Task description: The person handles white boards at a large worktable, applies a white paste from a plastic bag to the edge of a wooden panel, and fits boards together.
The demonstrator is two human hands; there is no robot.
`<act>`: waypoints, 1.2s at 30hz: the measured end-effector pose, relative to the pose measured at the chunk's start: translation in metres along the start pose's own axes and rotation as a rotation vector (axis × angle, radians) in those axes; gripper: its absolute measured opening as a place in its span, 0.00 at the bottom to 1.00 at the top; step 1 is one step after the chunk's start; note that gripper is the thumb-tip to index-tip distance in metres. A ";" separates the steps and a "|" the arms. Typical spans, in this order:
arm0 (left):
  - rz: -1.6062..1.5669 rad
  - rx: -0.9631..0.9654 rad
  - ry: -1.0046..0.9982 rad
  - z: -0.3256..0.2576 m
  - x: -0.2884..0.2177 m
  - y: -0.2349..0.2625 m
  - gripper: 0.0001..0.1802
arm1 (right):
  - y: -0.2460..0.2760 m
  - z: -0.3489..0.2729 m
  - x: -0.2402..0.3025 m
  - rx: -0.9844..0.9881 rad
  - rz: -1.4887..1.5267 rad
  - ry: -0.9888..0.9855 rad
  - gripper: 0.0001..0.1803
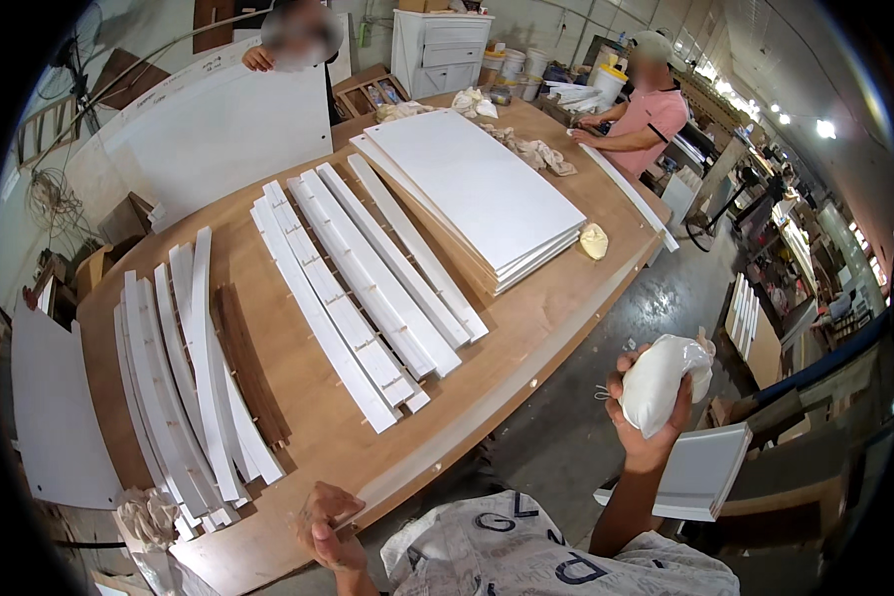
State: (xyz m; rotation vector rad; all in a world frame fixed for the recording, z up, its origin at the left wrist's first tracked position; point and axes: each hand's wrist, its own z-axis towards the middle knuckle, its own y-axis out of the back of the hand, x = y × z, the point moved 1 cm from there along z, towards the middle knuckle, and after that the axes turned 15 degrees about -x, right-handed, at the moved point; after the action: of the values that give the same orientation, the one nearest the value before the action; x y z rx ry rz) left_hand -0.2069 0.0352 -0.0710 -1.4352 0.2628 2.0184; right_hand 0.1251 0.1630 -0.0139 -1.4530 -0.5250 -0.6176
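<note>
My right hand [649, 427] is raised off the table's right side, gripping a white cloth bundle [663, 377]. My left hand [326, 526] rests at the near edge of the wooden workbench [298, 368] with fingers curled on a small crumpled rag; the rag is mostly hidden. Long white slats [358, 288] lie in rows on the bench ahead of me. A second group of white slats [184, 368] lies at the left. A stack of white panels [477, 189] sits at the far right of the bench.
A small yellowish rag [593, 240] lies beside the panel stack. Crumpled rags [536, 151] lie at the far end. A person in a pink shirt [646, 119] works at the far right corner; another person [288, 50] holds a big white board. A white moulded piece [695, 472] sits beneath my right hand.
</note>
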 end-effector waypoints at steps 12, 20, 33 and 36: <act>0.018 0.012 0.025 0.006 0.003 0.001 0.35 | -0.042 0.006 -0.002 0.181 0.066 -0.051 0.47; 0.082 0.000 -0.048 0.013 0.009 0.002 0.33 | -0.074 -0.006 -0.022 0.149 -0.068 -0.074 0.47; 0.081 0.031 -0.066 0.010 0.002 0.001 0.33 | -0.090 -0.017 -0.048 0.284 0.145 -0.244 0.38; 0.085 0.021 -0.035 0.009 -0.001 -0.001 0.32 | -0.085 -0.017 -0.051 0.315 0.175 -0.270 0.40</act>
State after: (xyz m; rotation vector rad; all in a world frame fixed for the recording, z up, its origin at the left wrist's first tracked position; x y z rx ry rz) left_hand -0.2132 0.0397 -0.0664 -1.3956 0.3336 2.1005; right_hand 0.0300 0.1485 0.0138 -1.2694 -0.6654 -0.1885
